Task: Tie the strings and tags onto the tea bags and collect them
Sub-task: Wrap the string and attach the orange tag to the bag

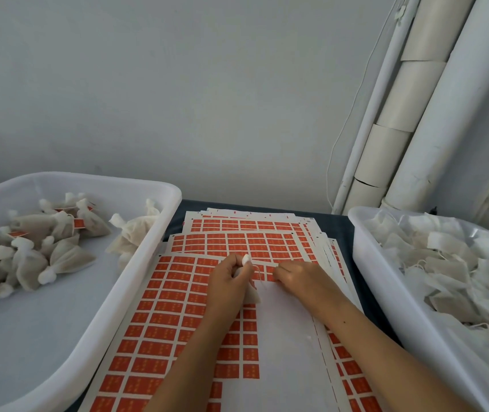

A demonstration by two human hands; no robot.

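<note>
Here your left hand point(228, 278) has its fingers curled around a tea bag point(250, 294), whose gathered white top pokes out above your knuckles while its body hangs below your palm, over the tag sheets point(178, 307). A thin string point(258, 273) runs from that bag toward your right hand point(299, 278), just beside it. Your right fingertips press down on the top sheet among the orange tags; whether they pinch the string or a tag, you cannot tell from this angle.

To your left, the white tray point(136, 292) holds a heap of tied tea bags point(29, 248), some showing orange tags, plus a few near its right wall. To your right, the white bin point(386, 281) is filled with loose, flat untied bags point(451, 263) and stray strings.

Both forearms reach in from the lower edge, wrists low over the sheets, hands nearly meeting at the middle.
</note>
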